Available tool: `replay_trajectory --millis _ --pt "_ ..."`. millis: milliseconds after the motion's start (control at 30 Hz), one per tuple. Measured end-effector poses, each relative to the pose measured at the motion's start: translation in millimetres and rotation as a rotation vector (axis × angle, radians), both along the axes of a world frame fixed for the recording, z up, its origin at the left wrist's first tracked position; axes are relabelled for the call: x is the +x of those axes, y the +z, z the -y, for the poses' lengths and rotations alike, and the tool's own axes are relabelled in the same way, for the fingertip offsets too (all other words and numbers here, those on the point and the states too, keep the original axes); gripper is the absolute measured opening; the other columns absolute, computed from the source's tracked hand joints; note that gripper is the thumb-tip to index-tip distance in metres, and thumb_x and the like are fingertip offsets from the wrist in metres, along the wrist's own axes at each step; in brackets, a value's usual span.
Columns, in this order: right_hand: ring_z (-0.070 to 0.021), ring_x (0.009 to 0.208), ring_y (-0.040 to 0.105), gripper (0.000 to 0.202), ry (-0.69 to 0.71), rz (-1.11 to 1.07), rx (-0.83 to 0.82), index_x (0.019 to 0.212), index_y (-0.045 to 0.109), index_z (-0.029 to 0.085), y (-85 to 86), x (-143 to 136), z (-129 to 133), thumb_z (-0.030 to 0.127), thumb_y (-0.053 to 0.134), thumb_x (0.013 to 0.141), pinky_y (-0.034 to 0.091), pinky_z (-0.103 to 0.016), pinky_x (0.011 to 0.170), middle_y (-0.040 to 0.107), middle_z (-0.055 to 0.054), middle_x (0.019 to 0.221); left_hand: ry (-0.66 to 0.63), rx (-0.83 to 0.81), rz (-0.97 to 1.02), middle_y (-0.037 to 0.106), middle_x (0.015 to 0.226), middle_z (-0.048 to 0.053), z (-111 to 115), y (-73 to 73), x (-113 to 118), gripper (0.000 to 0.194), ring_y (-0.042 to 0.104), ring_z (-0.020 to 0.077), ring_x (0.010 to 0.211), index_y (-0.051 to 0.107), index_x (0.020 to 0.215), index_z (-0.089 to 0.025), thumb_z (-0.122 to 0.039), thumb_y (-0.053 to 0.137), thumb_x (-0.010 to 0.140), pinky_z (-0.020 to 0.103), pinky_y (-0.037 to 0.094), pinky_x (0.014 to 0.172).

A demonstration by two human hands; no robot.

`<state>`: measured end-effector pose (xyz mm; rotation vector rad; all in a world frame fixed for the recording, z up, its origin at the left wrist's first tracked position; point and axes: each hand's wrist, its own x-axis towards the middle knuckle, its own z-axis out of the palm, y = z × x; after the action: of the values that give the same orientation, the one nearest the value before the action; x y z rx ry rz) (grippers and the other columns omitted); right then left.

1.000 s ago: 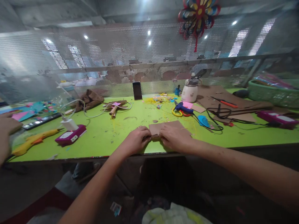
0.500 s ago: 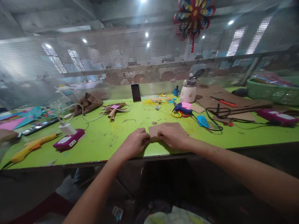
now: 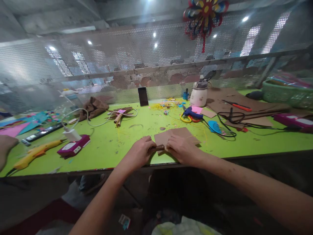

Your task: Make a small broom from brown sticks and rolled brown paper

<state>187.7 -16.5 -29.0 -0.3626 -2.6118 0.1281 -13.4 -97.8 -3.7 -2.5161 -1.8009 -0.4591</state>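
Note:
A piece of brown paper lies near the front edge of the green table. Its near edge is curled into a narrow roll between my two hands. My left hand pinches the left end of that roll, fingers closed. My right hand is closed on the roll's right end, its fingers bent down over the sheet. The fingertips of both hands are partly hidden. Beyond my right hand lie yellow-handled scissors and a blue glue gun.
At left are a yellow glue gun, a purple power socket and another person's hand. A rolled-paper piece and a phone stand farther back. At right are a bottle, brown paper sheets and a green basket.
The near edge of the brown paper has been rolled up and now shows as a roll between my hands. The other person's hand at left has come farther into view.

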Motion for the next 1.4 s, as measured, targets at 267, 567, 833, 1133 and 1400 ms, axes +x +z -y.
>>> replay_trajectory --millis 267,567,833,1133,1400 --pt "-0.0228 0.098 0.057 0.032 -0.113 0.215 -0.086 0.095 0.066 0.013 23.4 9 -34 0.025 0.037 0.096 0.038 -0.036 0.089 0.067 -0.014 0.102 0.026 0.029 0.023 0.056 0.084 0.007 6 -3.4 4 0.021 0.055 0.0163 0.079 0.062 0.085 -0.015 -0.024 0.044 0.091 0.027 0.044 0.071" --pt "-0.0236 0.117 0.05 0.039 -0.12 0.179 0.043 0.109 0.065 0.011 0.5 15 -33 0.032 0.034 0.097 0.033 -0.039 0.098 0.063 -0.014 0.119 -0.015 0.02 0.042 0.056 0.087 0.007 4 -9.3 -3 0.024 0.055 0.0163 0.082 0.062 0.088 -0.015 -0.024 0.04 0.093 0.029 0.044 0.075" --pt "-0.0235 0.117 0.051 0.04 -0.105 0.097 -0.02 0.112 0.063 0.008 0.4 17 -32 0.029 0.032 0.097 0.034 -0.04 0.099 0.063 -0.017 0.118 -0.019 0.013 0.066 0.057 0.091 0.008 8 -9.0 -6 0.023 0.056 0.0164 0.084 0.062 0.091 -0.016 -0.024 0.041 0.093 0.029 0.045 0.076" --pt "-0.024 0.117 0.051 0.039 -0.094 0.079 -0.057 0.111 0.063 0.009 -2.7 17 -34 0.029 0.033 0.097 0.035 -0.041 0.098 0.064 -0.017 0.117 -0.039 -0.016 0.086 0.058 0.092 0.007 10 -5.0 -8 0.024 0.056 0.0164 0.086 0.064 0.095 -0.018 -0.025 0.041 0.092 0.028 0.045 0.077" --pt "-0.0245 0.106 0.052 0.029 -0.089 0.018 -0.043 0.103 0.065 0.012 14.0 21 -28 0.031 0.047 0.091 0.04 -0.04 0.091 0.063 -0.015 0.111 -0.038 0.009 0.079 0.058 0.087 0.007 7 -3.9 -8 0.023 0.057 0.0157 0.081 0.064 0.088 -0.017 -0.028 0.044 0.092 0.026 0.045 0.074"
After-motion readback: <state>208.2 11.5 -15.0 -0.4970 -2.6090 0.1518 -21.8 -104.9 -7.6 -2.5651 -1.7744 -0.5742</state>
